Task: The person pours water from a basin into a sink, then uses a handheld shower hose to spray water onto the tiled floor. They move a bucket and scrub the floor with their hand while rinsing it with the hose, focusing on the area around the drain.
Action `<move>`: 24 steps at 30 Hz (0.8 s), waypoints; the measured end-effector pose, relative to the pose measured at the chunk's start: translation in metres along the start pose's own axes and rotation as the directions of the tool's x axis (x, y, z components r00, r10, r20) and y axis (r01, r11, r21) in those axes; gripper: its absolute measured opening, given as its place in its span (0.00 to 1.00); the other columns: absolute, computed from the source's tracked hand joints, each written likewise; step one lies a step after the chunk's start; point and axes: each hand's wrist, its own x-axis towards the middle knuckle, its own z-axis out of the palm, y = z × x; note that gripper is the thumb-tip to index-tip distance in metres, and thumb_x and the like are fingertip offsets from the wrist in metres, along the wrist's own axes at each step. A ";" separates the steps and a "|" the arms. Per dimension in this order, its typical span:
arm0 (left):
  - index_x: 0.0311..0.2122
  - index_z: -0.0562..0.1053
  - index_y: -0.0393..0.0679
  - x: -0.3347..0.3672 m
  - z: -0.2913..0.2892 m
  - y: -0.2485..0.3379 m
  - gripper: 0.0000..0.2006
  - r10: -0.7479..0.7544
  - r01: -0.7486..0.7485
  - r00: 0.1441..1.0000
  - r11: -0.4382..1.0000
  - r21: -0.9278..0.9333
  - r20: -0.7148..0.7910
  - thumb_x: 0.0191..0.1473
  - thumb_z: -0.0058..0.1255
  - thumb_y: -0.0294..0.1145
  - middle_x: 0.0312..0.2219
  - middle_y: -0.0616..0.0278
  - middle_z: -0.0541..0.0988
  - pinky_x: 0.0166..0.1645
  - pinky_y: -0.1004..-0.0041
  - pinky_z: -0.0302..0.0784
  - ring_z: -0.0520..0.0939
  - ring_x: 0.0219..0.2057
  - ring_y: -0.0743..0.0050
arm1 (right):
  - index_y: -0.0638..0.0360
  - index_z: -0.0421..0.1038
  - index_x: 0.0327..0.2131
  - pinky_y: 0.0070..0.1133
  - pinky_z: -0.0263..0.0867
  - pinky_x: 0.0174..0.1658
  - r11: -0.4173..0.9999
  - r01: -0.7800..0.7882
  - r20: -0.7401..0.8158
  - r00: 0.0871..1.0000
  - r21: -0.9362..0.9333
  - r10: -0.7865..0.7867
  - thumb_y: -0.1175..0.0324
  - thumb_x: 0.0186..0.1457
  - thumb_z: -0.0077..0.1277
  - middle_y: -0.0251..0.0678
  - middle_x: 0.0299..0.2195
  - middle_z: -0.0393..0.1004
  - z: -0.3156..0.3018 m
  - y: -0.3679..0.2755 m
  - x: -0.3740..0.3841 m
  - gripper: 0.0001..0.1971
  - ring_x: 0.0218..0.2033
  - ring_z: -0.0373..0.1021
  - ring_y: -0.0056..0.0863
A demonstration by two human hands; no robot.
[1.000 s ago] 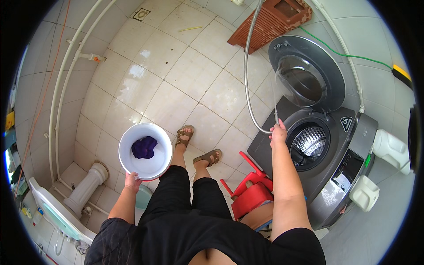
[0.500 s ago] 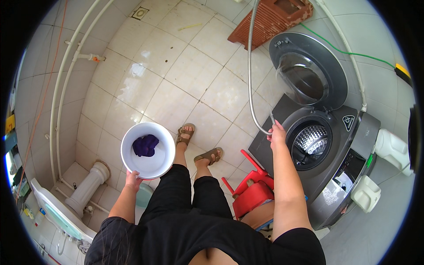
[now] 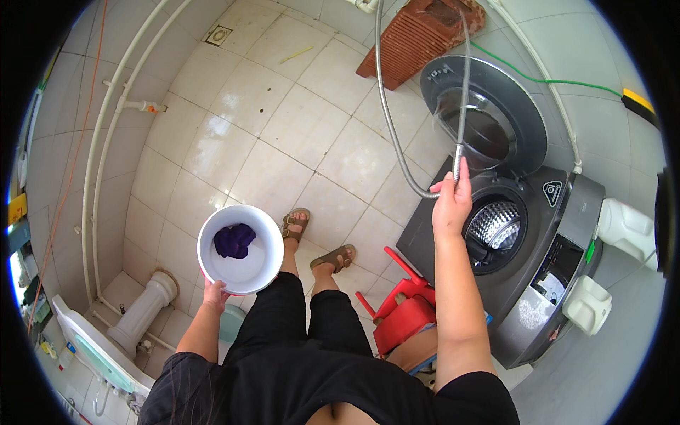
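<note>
My left hand (image 3: pixel 214 292) is closed on the near rim of a white bucket (image 3: pixel 270 258), held out in front of my left leg. A crumpled dark purple cloth (image 3: pixel 234 241) lies on the bucket's bottom. My right hand (image 3: pixel 453 205) grips a silver metal shower hose (image 3: pixel 386 106) near its end, over the front of a dark grey washing machine (image 3: pixel 432 230). The hose loops down from above into my hand. From its upturned end rises a pale thin strand (image 3: pixel 465 85); it looks like water, but I cannot be sure. The machine's round door (image 3: pixel 535 117) stands open.
A red plastic chair (image 3: pixel 404 322) is by my right leg. At the far wall leans a reddish-brown ribbed board (image 3: pixel 411 42). White jugs (image 3: pixel 627 228) stand beside the machine. A pedestal sink (image 3: pixel 106 347) is at left, with white pipes (image 3: pixel 99 142) along the wall.
My right hand has risen slightly away from me, turning the hose end upward; the pale strand now shows above it. My left hand keeps its hold on the bucket. The view has shifted slightly.
</note>
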 end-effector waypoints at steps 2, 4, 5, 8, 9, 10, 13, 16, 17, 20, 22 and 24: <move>0.54 0.48 0.58 0.002 0.001 -0.001 0.36 0.001 -0.001 1.000 1.000 -0.006 -0.007 0.36 0.37 0.20 0.43 0.61 0.62 0.39 0.67 0.68 0.67 0.40 0.64 | 0.64 0.52 0.51 0.11 0.57 0.24 0.998 -0.049 0.030 0.998 0.029 0.048 0.72 0.53 0.37 0.26 0.20 0.62 0.002 0.012 0.003 0.21 0.19 0.60 0.12; 0.54 0.48 0.58 0.003 0.001 -0.002 0.36 0.007 -0.007 1.000 1.000 0.007 -0.001 0.36 0.37 0.20 0.43 0.61 0.62 0.39 0.66 0.68 0.67 0.39 0.63 | 0.64 0.56 0.49 0.10 0.56 0.22 0.983 -0.186 0.024 0.982 0.000 0.186 0.71 0.52 0.38 0.27 0.19 0.63 0.000 0.034 -0.002 0.19 0.17 0.59 0.12; 0.54 0.48 0.58 0.003 0.001 -0.003 0.36 0.008 -0.008 1.000 1.000 0.013 -0.001 0.36 0.37 0.20 0.43 0.61 0.62 0.39 0.66 0.68 0.67 0.39 0.63 | 0.64 0.57 0.49 0.10 0.55 0.19 0.965 -0.263 0.013 0.965 -0.015 0.263 0.71 0.52 0.39 0.27 0.18 0.63 -0.001 0.046 -0.006 0.19 0.15 0.59 0.12; 0.54 0.47 0.58 0.005 -0.001 -0.004 0.36 -0.001 0.001 1.000 1.000 0.022 -0.004 0.36 0.37 0.20 0.43 0.61 0.61 0.39 0.66 0.68 0.67 0.39 0.63 | 0.63 0.59 0.47 0.11 0.50 0.13 0.877 -0.481 0.020 0.877 -0.016 0.481 0.69 0.50 0.40 0.29 0.14 0.64 -0.011 0.070 -0.022 0.20 0.11 0.56 0.13; 0.54 0.47 0.58 0.005 -0.001 -0.005 0.36 -0.012 0.013 1.000 1.000 0.021 -0.017 0.36 0.37 0.20 0.43 0.61 0.61 0.39 0.66 0.68 0.67 0.39 0.63 | 0.63 0.59 0.47 0.12 0.50 0.13 0.843 -0.537 0.019 0.843 -0.043 0.538 0.69 0.49 0.40 0.29 0.15 0.64 -0.016 0.077 -0.026 0.19 0.12 0.57 0.14; 0.54 0.47 0.59 0.005 -0.002 -0.006 0.36 -0.024 0.025 0.999 0.999 0.021 -0.030 0.36 0.37 0.20 0.43 0.61 0.61 0.39 0.66 0.67 0.67 0.39 0.63 | 0.64 0.60 0.47 0.13 0.50 0.13 0.804 -0.590 0.015 0.806 -0.070 0.592 0.70 0.49 0.40 0.30 0.16 0.65 -0.022 0.085 -0.031 0.19 0.12 0.59 0.15; 0.52 0.50 0.58 0.005 -0.003 -0.008 0.33 -0.028 0.029 0.998 0.999 0.032 -0.048 0.37 0.37 0.22 0.42 0.61 0.62 0.40 0.66 0.68 0.68 0.38 0.63 | 0.63 0.61 0.46 0.14 0.47 0.11 0.756 -0.650 -0.040 0.759 -0.077 0.649 0.69 0.49 0.40 0.31 0.16 0.66 -0.034 0.110 -0.044 0.19 0.11 0.59 0.16; 0.51 0.52 0.58 0.007 -0.003 -0.009 0.31 -0.024 0.027 0.998 0.999 0.040 -0.060 0.37 0.37 0.22 0.41 0.60 0.62 0.40 0.65 0.68 0.68 0.38 0.62 | 0.60 0.62 0.45 0.13 0.47 0.11 0.740 -0.663 -0.105 0.749 -0.111 0.655 0.68 0.49 0.40 0.29 0.12 0.63 -0.041 0.128 -0.054 0.18 0.10 0.56 0.15; 0.51 0.52 0.58 0.007 -0.002 -0.009 0.31 -0.024 0.027 0.998 0.999 0.041 -0.065 0.37 0.38 0.23 0.41 0.60 0.62 0.40 0.65 0.68 0.68 0.38 0.62 | 0.62 0.61 0.46 0.13 0.50 0.12 0.747 -0.657 -0.051 0.753 -0.099 0.656 0.69 0.50 0.40 0.30 0.15 0.65 -0.043 0.126 -0.056 0.18 0.11 0.57 0.15; 0.51 0.52 0.58 0.004 0.001 -0.007 0.31 -0.040 0.044 0.996 0.998 0.038 -0.080 0.37 0.38 0.23 0.41 0.59 0.62 0.40 0.64 0.68 0.68 0.38 0.61 | 0.64 0.60 0.46 0.14 0.55 0.15 0.789 -0.612 0.034 0.789 -0.046 0.614 0.71 0.50 0.39 0.32 0.20 0.67 -0.045 0.122 -0.059 0.18 0.13 0.60 0.16; 0.51 0.52 0.58 0.003 0.002 -0.006 0.30 -0.042 0.047 0.995 0.997 0.053 -0.088 0.37 0.39 0.23 0.41 0.59 0.62 0.40 0.64 0.68 0.68 0.38 0.61 | 0.63 0.61 0.46 0.14 0.54 0.15 0.845 -0.535 -0.013 0.844 0.008 0.536 0.71 0.51 0.39 0.30 0.19 0.66 -0.041 0.126 -0.058 0.18 0.14 0.60 0.15; 0.50 0.53 0.58 0.002 0.004 -0.004 0.30 -0.042 0.048 0.995 0.997 0.059 -0.089 0.38 0.39 0.23 0.41 0.59 0.62 0.39 0.64 0.68 0.68 0.38 0.61 | 0.61 0.61 0.46 0.13 0.53 0.15 0.841 -0.540 -0.008 0.841 0.025 0.541 0.71 0.51 0.39 0.29 0.19 0.65 -0.039 0.127 -0.056 0.17 0.14 0.60 0.14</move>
